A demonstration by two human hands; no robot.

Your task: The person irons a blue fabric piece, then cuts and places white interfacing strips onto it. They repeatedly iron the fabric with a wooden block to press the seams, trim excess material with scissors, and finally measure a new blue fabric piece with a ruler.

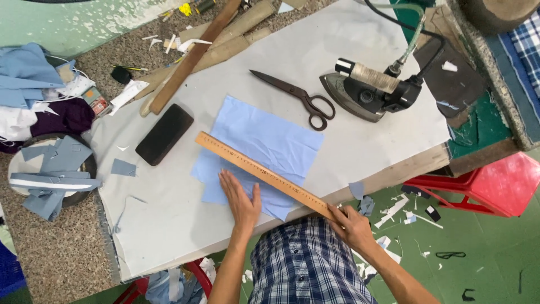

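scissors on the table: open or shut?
Open. The scissors lie flat on the grey cloth, their two blades spread apart in a narrow V pointing away from the iron.

1. A desk (169,225) covered in pale grey cloth carries everything.
2. A light blue fabric piece (264,141) lies flat near its front edge, with a wooden ruler (264,174) slanting across it.
3. Black scissors (298,98) lie just behind the fabric, a dark iron (371,90) beside them.
4. A black oblong block (165,134) rests left of the fabric; wooden sticks (197,53) lie at the far edge.
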